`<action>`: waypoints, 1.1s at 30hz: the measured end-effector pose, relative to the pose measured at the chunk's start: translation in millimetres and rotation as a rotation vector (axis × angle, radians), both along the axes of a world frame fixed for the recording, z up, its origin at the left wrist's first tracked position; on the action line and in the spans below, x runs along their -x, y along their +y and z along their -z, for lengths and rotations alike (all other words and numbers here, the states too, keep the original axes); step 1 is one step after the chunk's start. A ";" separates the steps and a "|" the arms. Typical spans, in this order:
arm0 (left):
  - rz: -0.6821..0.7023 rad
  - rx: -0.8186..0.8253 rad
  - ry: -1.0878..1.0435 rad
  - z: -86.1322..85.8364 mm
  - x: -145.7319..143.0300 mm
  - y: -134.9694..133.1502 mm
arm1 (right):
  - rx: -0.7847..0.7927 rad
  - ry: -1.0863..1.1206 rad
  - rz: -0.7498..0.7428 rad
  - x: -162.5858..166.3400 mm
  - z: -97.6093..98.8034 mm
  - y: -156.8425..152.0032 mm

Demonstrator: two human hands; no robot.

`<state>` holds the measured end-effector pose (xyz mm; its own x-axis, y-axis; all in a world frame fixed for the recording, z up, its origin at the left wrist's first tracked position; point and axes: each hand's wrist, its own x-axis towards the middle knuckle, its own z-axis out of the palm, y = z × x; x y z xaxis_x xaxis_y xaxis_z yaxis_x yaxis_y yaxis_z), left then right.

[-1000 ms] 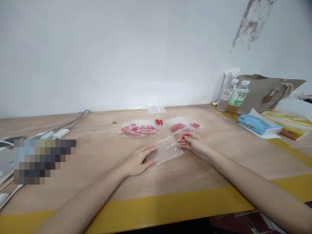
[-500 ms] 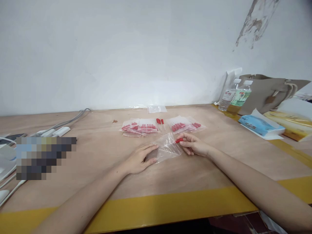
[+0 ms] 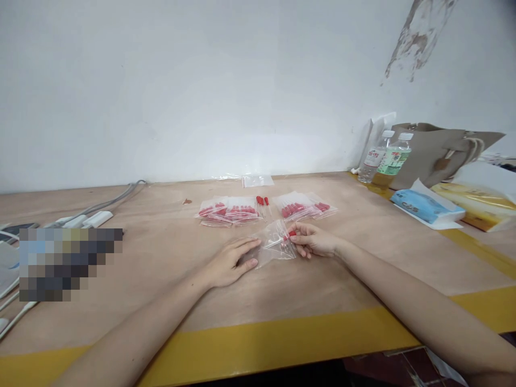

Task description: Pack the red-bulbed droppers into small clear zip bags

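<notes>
A clear plastic bag [image 3: 271, 251] lies near the middle of the table [image 3: 181, 312], one end toward each hand. The left hand [image 3: 233, 262] rests with thumb and fingers parted, at the bag's left end; whether it grips the plastic I cannot tell. The right hand [image 3: 315, 240] pinches at least one red-topped stick [image 3: 292, 234] at the bag's right end; how far the stick is inside is unclear.

Beyond, toward the back edge, two groups of clear bags hold red-topped sticks: the left pile [image 3: 242, 212] and the right pile [image 3: 297, 207]. A few loose sticks [image 3: 261, 201] lie between them. More flat bags [image 3: 258, 181] sit along the back edge. Brown surface runs from the working bag to the yellow tape [image 3: 282, 346] on the front edge. Two bottles [image 3: 390, 161], a handbag [image 3: 429, 156] and a blue tissue pack [image 3: 425, 205] crowd the right back corner; cables [image 3: 115, 201] lie toward the left edge.
</notes>
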<state>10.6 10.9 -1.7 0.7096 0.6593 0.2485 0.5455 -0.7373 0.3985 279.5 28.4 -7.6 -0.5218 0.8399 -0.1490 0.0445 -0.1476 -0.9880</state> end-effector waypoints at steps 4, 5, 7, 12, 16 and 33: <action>-0.005 -0.022 -0.008 1.7 -0.2 -0.2 | -0.034 0.010 -0.013 -4.0 0.0 0.6; 0.001 -0.025 -0.002 2.0 -0.3 -0.2 | -0.038 -0.002 -0.040 -4.0 -1.1 0.2; 0.010 -0.032 0.019 2.5 -0.5 0.0 | -0.031 -0.028 -0.081 -2.3 -3.8 -1.2; -0.003 -0.060 0.061 3.0 -1.3 -0.1 | 0.054 -0.009 -0.033 7.5 -4.2 -6.7; 0.016 -0.056 0.035 1.6 -1.1 -0.7 | 0.009 -0.002 0.076 10.4 0.8 -6.0; 0.047 -0.025 -0.038 -0.1 -0.9 -1.2 | -0.043 0.022 0.204 12.9 6.5 -6.4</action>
<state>11.5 9.7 -1.6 0.7292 0.6188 0.2921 0.4948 -0.7717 0.3996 266.5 22.0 -14.1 -0.3433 0.9337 -0.1012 -0.0039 -0.1092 -0.9940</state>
